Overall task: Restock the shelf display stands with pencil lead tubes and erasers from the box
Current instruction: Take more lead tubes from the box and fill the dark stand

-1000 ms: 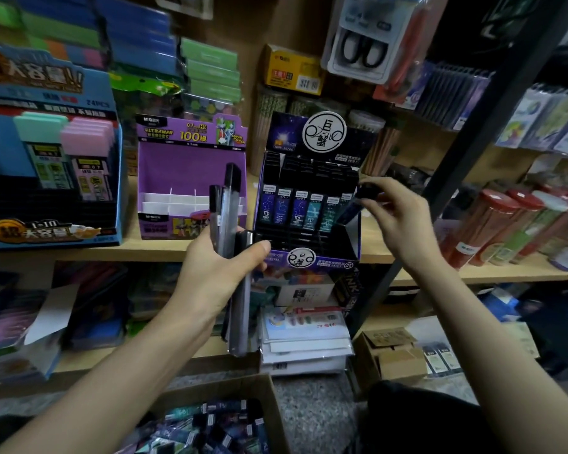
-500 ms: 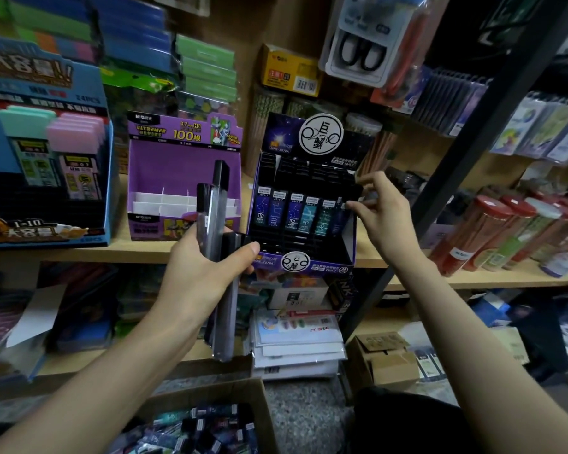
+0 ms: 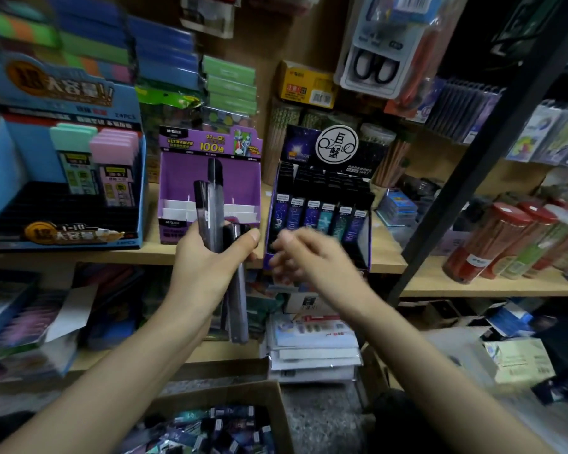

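My left hand [image 3: 207,260] grips a bundle of several dark pencil lead tubes [image 3: 214,198] upright in front of the purple display stand [image 3: 210,168]. My right hand [image 3: 309,257], blurred by motion, hovers with loosely curled fingers just right of the bundle and holds nothing that I can see. Behind it the black display stand [image 3: 322,178] carries a front row of several blue and purple lead tubes [image 3: 318,217]. A cardboard box [image 3: 276,407] with many loose tubes lies on the floor below.
A blue eraser display [image 3: 63,165] stands at the left of the wooden shelf [image 3: 387,253]. A dark diagonal shelf post [image 3: 473,165] crosses the right side. Red-capped pencil canisters [image 3: 492,240] lie further right. Stacked packets [image 3: 312,342] fill the lower shelf.
My right hand left the right end of the black stand's tube row and moved down-left toward the bundle. The tube it held stays in the row. The left hand kept its grip.
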A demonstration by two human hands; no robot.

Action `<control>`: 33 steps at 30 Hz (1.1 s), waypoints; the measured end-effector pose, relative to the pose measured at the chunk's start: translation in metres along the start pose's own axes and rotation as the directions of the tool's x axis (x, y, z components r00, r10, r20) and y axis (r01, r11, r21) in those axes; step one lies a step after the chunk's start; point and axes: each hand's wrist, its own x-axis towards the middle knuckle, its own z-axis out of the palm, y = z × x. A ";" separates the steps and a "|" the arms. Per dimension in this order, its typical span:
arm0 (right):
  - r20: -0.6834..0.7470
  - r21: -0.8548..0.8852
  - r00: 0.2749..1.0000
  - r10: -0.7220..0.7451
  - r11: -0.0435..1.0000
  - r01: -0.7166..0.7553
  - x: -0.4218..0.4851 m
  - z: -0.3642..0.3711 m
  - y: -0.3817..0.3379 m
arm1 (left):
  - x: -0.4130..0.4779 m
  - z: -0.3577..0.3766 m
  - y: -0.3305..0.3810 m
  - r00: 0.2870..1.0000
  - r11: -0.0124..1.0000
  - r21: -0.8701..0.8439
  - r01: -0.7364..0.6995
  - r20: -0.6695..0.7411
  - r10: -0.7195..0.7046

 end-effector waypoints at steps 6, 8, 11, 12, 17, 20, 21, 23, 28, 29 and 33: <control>0.195 0.318 0.980 0.048 0.942 -0.110 -0.017 0.055 0.002 | 0.001 -0.014 0.009 0.991 1.000 -0.017 -0.024 -0.130 0.022; 0.212 0.384 0.974 0.083 0.909 -0.161 -0.018 0.061 0.003 | 0.001 -0.018 0.012 0.992 0.998 -0.052 -0.027 -0.124 0.020; 0.270 0.454 0.957 0.110 0.862 -0.227 -0.019 0.068 0.006 | 0.002 -0.022 0.014 0.996 0.992 -0.129 0.013 -0.082 -0.024; 0.266 0.466 0.957 0.114 0.854 -0.232 -0.019 0.069 0.006 | 0.003 -0.023 0.014 0.998 0.991 -0.134 0.014 -0.067 -0.023; 0.271 0.531 0.959 0.090 0.817 -0.226 -0.015 0.065 0.007 | 0.005 -0.027 0.018 0.999 0.983 -0.181 0.018 -0.042 -0.026; 0.252 0.572 0.966 0.050 0.797 -0.191 -0.013 0.059 0.006 | 0.009 -0.029 0.021 0.996 0.977 -0.212 0.017 -0.078 -0.035; 0.214 0.557 0.976 0.051 0.814 -0.165 -0.012 0.057 0.005 | 0.010 -0.029 0.021 0.996 0.975 -0.224 0.015 -0.077 -0.033; 0.112 0.517 0.991 0.069 0.848 -0.117 -0.008 0.050 0.002 | 0.010 -0.030 0.021 0.997 0.975 -0.220 0.015 -0.069 -0.031; -0.235 0.225 0.971 0.035 0.974 0.019 0.020 0.012 -0.004 | 0.013 -0.035 0.017 0.996 0.987 -0.160 0.003 -0.083 -0.017; -0.294 0.157 0.956 0.001 0.986 0.047 0.027 0.004 -0.004 | 0.014 -0.036 0.016 0.997 0.988 -0.156 0.005 -0.081 -0.018; -0.393 -0.077 0.916 -0.086 0.995 0.060 0.055 -0.012 0.008 | 0.017 -0.038 0.012 0.999 0.990 -0.137 0.016 -0.039 -0.022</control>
